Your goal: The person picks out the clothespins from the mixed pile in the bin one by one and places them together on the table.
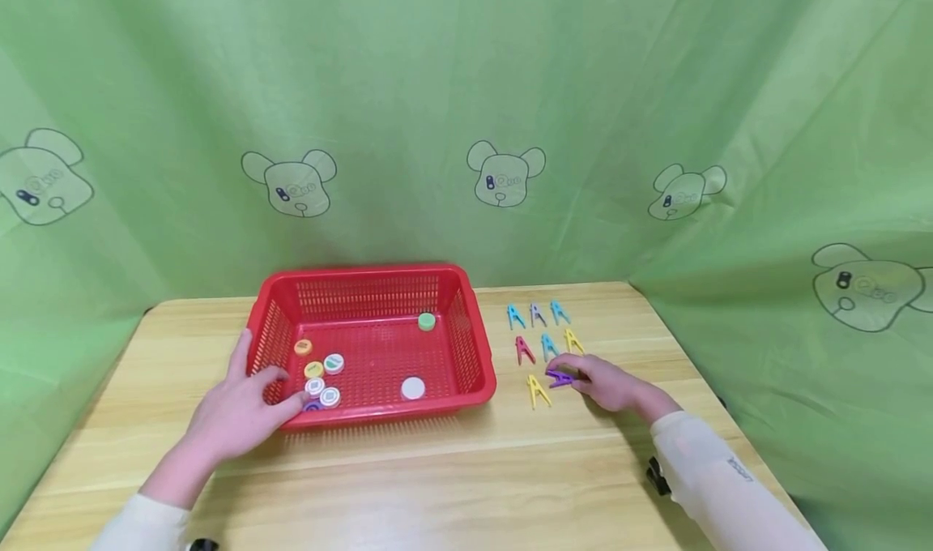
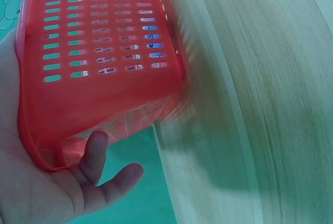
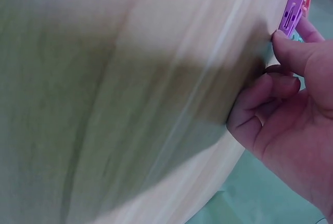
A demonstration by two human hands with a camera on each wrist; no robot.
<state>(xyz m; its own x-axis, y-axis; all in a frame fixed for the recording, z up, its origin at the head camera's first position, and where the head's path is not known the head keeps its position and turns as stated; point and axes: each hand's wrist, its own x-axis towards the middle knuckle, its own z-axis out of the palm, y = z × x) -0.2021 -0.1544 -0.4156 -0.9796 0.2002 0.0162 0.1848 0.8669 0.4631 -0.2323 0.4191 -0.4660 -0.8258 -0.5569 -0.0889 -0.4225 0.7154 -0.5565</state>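
Observation:
My left hand (image 1: 236, 409) rests over the front left corner of a red plastic basket (image 1: 379, 412). Its thumb and index finger reach inside the rim, close to a blue bottle cap (image 1: 313, 406). Two other fingers hang outside the wall in the left wrist view. On the right, my right hand (image 1: 608, 382) pinches a purple clothespin (image 1: 560, 378) between thumb and fingertips, low over the table. A yellow clothespin (image 1: 538, 391) lies just left of it, and a second yellow clothespin (image 1: 573, 341) and a blue clothespin (image 1: 550, 347) lie just behind.
Inside the basket are several caps, among them an orange cap (image 1: 303, 347), a green cap (image 1: 427, 321) and a large white cap (image 1: 413, 388). Other clothespins, including a red clothespin (image 1: 524, 350), lie in rows on the wooden table (image 1: 437, 486). A green curtain (image 1: 408, 73) surrounds the table.

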